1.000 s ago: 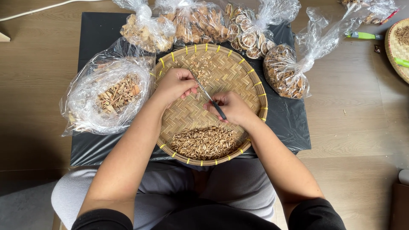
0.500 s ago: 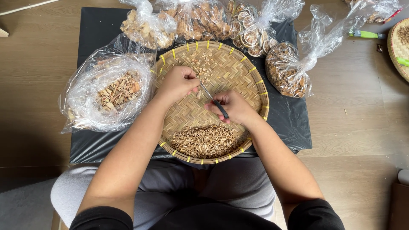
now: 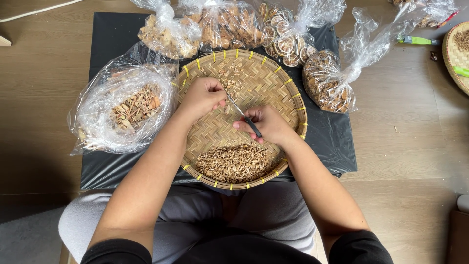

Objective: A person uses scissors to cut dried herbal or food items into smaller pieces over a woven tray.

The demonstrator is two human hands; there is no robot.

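Note:
A round woven bamboo tray (image 3: pixel 288 100) rests on a black sheet (image 3: pixel 107 171) over my lap. My right hand (image 3: pixel 266 124) grips small scissors with black handles (image 3: pixel 246 119), blades pointing up-left toward my left hand (image 3: pixel 202 95). That hand is curled over something small at the blade tips; the piece itself is hidden. A heap of brown dried bits (image 3: pixel 234 161) lies at the tray's near side. A thinner scatter of pale cut pieces (image 3: pixel 229 76) lies at its far side.
An open clear bag of dried husks (image 3: pixel 129 107) sits left of the tray. Several tied clear bags of dried goods (image 3: pixel 229 27) line the far edge, one more (image 3: pixel 327 83) at the right. Another woven tray (image 3: pixel 454 54) and a green-handled tool (image 3: pixel 415 40) lie far right on the wooden floor.
Both hands stay over the middle of the tray with only slight shifts; the scissors keep the same angle.

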